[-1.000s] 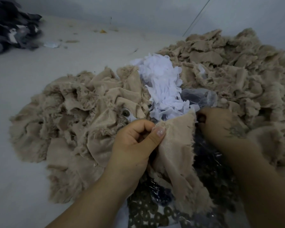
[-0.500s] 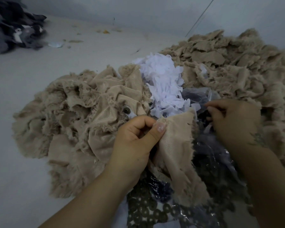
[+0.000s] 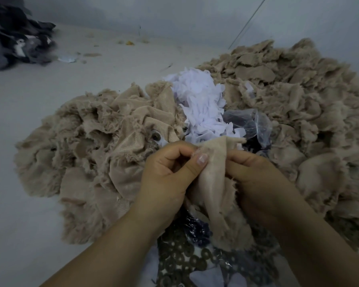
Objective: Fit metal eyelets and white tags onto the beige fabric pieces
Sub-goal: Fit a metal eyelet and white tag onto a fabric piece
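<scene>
Both hands meet close together, left hand [image 3: 166, 172] and right hand [image 3: 259, 179] with fingers curled, pinching.

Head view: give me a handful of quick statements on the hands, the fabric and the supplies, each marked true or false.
1. Both hands grip the same beige fabric piece. True: the left hand and the right hand pinch it from either side.
2. The white tags lie in a heap beyond the hands. True.
3. The right hand is reaching into the plastic bag. False: it is on the fabric piece, nearer than the bag.
4. The metal eyelets lie on the far left by the dark cloth. False: they lie below the hands, near the bottom edge.
</scene>
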`<state>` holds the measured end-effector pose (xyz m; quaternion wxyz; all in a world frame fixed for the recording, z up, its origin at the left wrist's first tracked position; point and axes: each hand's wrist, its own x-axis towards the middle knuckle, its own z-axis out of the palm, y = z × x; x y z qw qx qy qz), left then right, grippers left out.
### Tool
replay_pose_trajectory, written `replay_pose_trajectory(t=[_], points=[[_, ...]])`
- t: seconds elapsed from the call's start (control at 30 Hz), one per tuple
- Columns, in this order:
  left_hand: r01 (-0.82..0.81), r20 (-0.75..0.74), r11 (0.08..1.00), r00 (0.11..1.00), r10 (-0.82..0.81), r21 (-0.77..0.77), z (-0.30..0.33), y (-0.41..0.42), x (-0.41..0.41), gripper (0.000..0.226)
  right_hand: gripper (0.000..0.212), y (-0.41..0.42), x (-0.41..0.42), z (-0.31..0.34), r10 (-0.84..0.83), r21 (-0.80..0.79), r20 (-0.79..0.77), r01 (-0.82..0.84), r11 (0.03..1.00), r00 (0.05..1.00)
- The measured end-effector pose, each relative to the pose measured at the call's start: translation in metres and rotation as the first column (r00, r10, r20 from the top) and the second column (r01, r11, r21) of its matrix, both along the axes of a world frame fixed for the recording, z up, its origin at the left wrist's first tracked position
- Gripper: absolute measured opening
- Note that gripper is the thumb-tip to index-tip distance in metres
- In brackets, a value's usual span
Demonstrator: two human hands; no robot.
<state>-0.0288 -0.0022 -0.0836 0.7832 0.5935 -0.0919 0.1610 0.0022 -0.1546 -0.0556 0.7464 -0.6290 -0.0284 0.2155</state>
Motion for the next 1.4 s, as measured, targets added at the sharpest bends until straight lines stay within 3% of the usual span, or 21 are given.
replay_pose_trajectory(t=[0.27,0.43,0.53,0.63,0.77,0.9,1.0,1.1,1.23,1.4], points=[[-0.118,0.035,0.966,0.993,0.112,0.232,-0.005,-0.007,0.003,0.012,0.036,0.008,-0.010,-0.001,-0.104,0.105,0.052,0.098,0.990,0.993],[-0.138,0.019,0.966,0.990,0.137,0.218,-0.005,-0.008,0.003,0.010,0.024,0.011,-0.013,-0.002,-0.181,0.086,0.150,0.170,0.982,0.972],[-0.144,0.034,0.957,0.990,0.140,0.253,-0.005,-0.009,0.002,0.012,0.004,0.011,-0.010,-0.007,-0.247,0.000,0.215,0.253,0.968,0.945],[-0.164,0.032,0.953,0.986,0.161,0.256,-0.005,-0.009,0.002,0.014,0.010,0.012,-0.011,-0.007,-0.247,-0.041,0.265,0.266,0.963,0.932],[-0.196,0.032,0.944,0.980,0.194,0.264,-0.007,-0.009,0.003,0.012,0.015,0.013,-0.011,-0.010,-0.249,-0.040,0.208,0.263,0.964,0.946],[-0.220,0.019,0.941,0.975,0.223,0.257,-0.006,-0.010,0.004,0.012,0.036,0.014,-0.009,-0.008,-0.223,0.000,0.232,0.229,0.973,0.947],[-0.228,0.015,0.941,0.973,0.232,0.250,-0.006,-0.011,0.003,0.015,0.022,0.012,-0.008,-0.006,-0.167,-0.074,0.312,0.199,0.977,0.935],[-0.201,-0.012,0.952,0.978,0.210,0.228,-0.006,-0.011,0.002,0.015,0.018,0.007,-0.006,-0.008,-0.173,-0.061,0.286,0.198,0.978,0.943],[-0.137,-0.075,0.975,0.986,0.152,0.173,-0.005,-0.008,0.003,0.010,0.015,0.008,-0.008,-0.009,-0.207,-0.109,0.367,0.262,0.959,0.907],[-0.096,-0.111,0.990,0.988,0.107,0.101,-0.003,-0.004,0.004,0.009,0.017,0.009,-0.010,-0.008,-0.198,-0.081,0.297,0.231,0.970,0.934]])
